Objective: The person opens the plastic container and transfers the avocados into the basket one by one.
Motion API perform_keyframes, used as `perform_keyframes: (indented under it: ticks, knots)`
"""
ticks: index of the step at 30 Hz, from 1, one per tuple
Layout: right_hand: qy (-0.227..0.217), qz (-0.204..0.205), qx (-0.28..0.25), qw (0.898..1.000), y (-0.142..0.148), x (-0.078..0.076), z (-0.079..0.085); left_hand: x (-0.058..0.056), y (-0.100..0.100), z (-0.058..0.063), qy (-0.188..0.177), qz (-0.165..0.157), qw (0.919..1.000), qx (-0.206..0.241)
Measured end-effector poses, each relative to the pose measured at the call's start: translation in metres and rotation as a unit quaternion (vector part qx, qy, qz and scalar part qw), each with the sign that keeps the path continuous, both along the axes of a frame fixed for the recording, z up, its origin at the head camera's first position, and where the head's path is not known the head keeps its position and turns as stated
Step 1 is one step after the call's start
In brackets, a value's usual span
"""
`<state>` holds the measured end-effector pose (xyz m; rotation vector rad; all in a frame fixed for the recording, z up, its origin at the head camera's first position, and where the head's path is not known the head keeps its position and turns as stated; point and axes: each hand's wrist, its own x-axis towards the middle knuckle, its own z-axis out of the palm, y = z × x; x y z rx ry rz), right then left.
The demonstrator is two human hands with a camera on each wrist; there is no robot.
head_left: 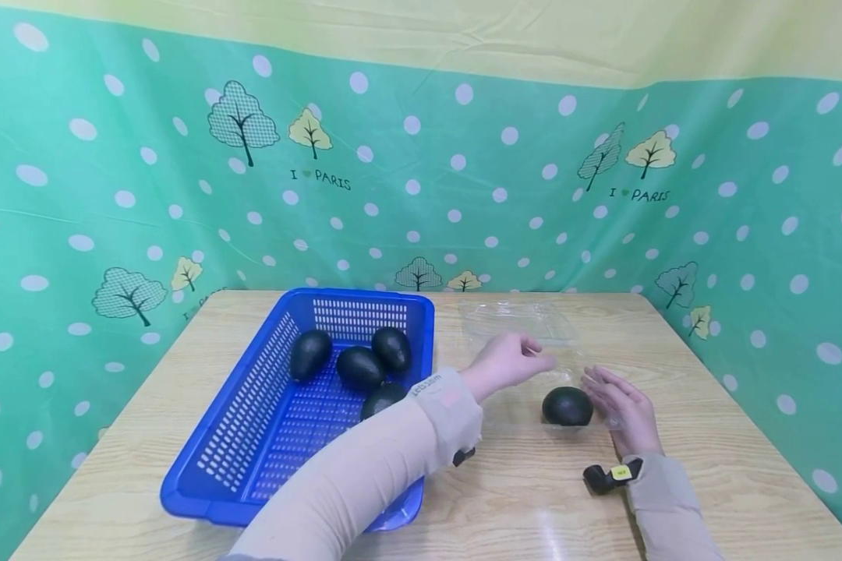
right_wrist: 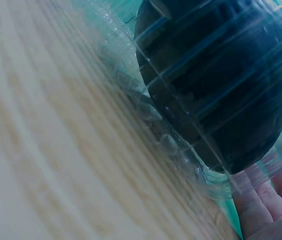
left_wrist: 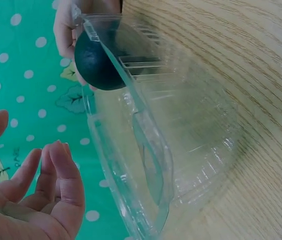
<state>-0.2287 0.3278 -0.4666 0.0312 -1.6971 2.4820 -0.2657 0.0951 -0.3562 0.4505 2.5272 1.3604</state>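
A clear plastic clamshell box (head_left: 515, 323) stands with its lid raised on the right half of the table. At its right end lies one dark avocado (head_left: 567, 407), seen through the clear wall (right_wrist: 155, 120) in the right wrist view. My right hand (head_left: 624, 405) rests against that end of the box, fingers extended beside the avocado. Over the box's middle hovers my left hand (head_left: 507, 360), its fingers loosely bent and nothing between them; the left wrist view shows a gap between these fingers (left_wrist: 66, 175) and the box.
To the left stands a blue perforated basket (head_left: 175, 491) with several dark avocados (head_left: 360, 368) in it. My left forearm (head_left: 365, 467) crosses over its right side and partly hides one avocado. A green dotted curtain (head_left: 414, 156) encloses the wooden table (head_left: 505, 499) at the back and sides.
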Motion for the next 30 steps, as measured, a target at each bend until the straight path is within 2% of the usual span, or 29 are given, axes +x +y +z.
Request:
perform_keyframes:
  ticks: [15, 22, 26, 30]
  knots:
    - [-0.002, -0.001, -0.002, 1.000, 0.000, 0.000, 0.000, 0.005, 0.012, -0.003, 0.019, -0.006, 0.9987, -0.046]
    - [0.000, -0.001, -0.002, 1.000, 0.000, -0.001, -0.001, 0.006, 0.016, -0.009, 0.030, -0.019, 0.9974, -0.063]
    - [-0.003, 0.000, 0.003, 1.000, 0.000, -0.001, -0.001, 0.007, 0.018, -0.014, 0.048, -0.026, 0.9942, -0.092]
    - [-0.007, -0.005, 0.013, 1.000, 0.000, -0.001, -0.001, 0.010, 0.021, -0.020, 0.048, -0.029, 0.9920, -0.113]
